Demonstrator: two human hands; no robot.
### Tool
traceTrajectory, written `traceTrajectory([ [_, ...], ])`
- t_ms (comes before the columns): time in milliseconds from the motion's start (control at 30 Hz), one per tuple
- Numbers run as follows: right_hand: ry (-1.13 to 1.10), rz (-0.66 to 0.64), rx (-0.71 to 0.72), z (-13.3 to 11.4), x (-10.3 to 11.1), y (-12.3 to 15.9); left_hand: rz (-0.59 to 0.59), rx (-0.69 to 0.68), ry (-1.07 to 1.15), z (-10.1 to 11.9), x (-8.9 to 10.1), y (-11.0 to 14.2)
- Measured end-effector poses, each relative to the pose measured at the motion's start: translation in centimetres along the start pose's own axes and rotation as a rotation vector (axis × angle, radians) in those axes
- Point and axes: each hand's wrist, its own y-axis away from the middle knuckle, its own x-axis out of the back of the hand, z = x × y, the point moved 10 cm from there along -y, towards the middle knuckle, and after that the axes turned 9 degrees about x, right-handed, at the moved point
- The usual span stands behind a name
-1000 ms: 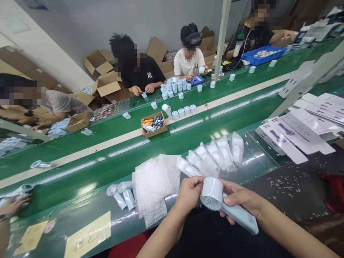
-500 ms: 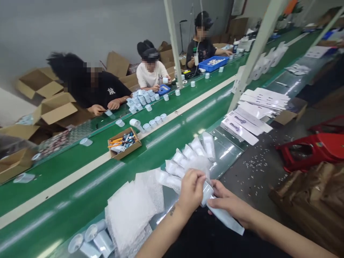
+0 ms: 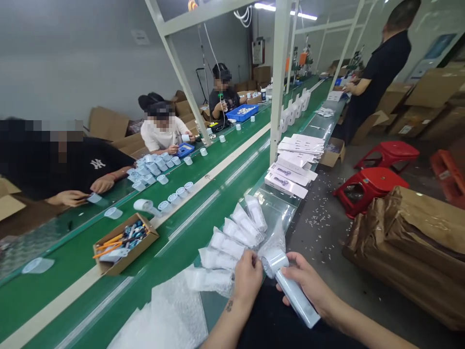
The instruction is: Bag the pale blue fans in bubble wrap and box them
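Observation:
My right hand (image 3: 308, 281) grips a light-blue handheld device (image 3: 297, 296) near its round head, the handle slanting toward me. A clear bubble-wrap bag (image 3: 276, 237) sits around the far part of that head. At the bag's mouth, my left hand (image 3: 249, 276) is closed with thumb and fingers pinching the edge. Several wrapped devices (image 3: 227, 245) lie in a row just beyond my left hand. Flat bubble-wrap bags (image 3: 178, 305) are piled to the left of my left forearm.
A green conveyor (image 3: 203, 213) carries light-blue cups (image 3: 173, 198) and a carton of small parts (image 3: 127, 247). Printed boxes (image 3: 286, 179) lie beyond the wrapped row. Co-workers sit across the belt; another person (image 3: 385, 72) stands far right. Red stools (image 3: 378, 186) and brown wrapping (image 3: 399, 247) occupy the right.
The view has swung to the right and up. The bag, previously raised in my left hand above the device's head, now surrounds part of it. More of the handle shows.

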Motion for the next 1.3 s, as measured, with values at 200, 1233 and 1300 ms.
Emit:
traceTrajectory([
  [200,-0.046,0.047,-0.062,-0.2,1.3,2.2,0.001,-0.551,0.215,7.0,3.2,3.4],
  [1233,0.932,-0.777,0.186,-20.2,5.6,-17.8,-0.423,-0.15,0.334,7.7,-12.8,-12.5],
  [1300,1.315,-0.729,0.612,-27.2,7.0,-23.1,-0.34,0.094,0.426,6.7,-12.3,-14.8],
])
